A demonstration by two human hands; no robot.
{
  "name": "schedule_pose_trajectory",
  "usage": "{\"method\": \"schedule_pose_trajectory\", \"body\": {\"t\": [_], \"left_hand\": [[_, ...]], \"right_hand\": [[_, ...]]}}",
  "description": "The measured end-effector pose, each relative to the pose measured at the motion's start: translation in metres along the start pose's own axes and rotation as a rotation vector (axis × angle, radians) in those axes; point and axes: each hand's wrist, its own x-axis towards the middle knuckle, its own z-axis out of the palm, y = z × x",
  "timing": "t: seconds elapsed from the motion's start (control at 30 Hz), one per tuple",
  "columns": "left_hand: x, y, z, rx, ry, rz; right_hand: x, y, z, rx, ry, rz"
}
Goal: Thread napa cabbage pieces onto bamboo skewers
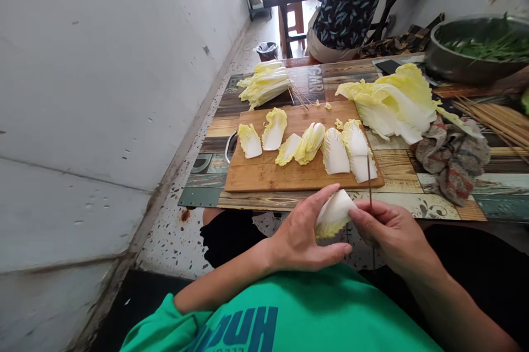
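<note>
A small napa cabbage leaf piece [334,213], white with a yellow frilled edge, is in front of the cutting board's near edge. My left hand [303,231] cups it from the left, its thumb stretched apart below. At the leaf's right edge, my right hand [386,225] pinches with thumb and finger. A thin skewer [370,187] stands upright in the same hand; its lower end is partly hidden. Several cut cabbage pieces [335,151] lie in a row on the wooden cutting board [264,174].
Skewered cabbage [266,85] is stacked beyond the board. Large cabbage leaves [397,103], a crumpled cloth [454,156] and loose skewers [494,120] lie to the right. A metal bowl of greens [475,60] stands behind them. Another person [347,2] sits beyond the table.
</note>
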Motion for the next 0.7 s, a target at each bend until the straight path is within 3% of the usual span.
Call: {"method": "schedule_pose_trajectory", "body": {"t": [0.07, 0.13, 0.23, 0.33, 0.43, 0.57, 0.7], "left_hand": [[-0.004, 0.003, -0.001, -0.376, -0.086, -0.233], [-0.007, 0.005, 0.001, -0.713, -0.089, -0.420], [-0.008, 0.007, 0.002, -0.991, -0.028, -0.516], [-0.007, 0.010, -0.002, -1.098, -0.027, -0.545], [-0.006, 0.010, -0.007, -1.150, -0.035, -0.560], [-0.006, 0.005, -0.009, -1.150, -0.027, -0.571], [-0.007, 0.002, -0.007, -1.128, -0.002, -0.597]], "right_hand": [[-0.001, 0.000, -0.006, 0.037, -0.075, 0.055], [-0.004, -0.001, -0.008, -0.058, -0.103, 0.020], [-0.011, -0.002, -0.007, -0.391, 0.007, -0.167], [-0.024, 0.000, -0.013, -0.696, 0.108, -0.411], [-0.039, 0.002, -0.024, -0.893, 0.093, -0.578], [-0.054, 0.004, -0.033, -1.037, 0.120, -0.600], [-0.062, 0.007, -0.034, -1.030, 0.071, -0.534]]}}
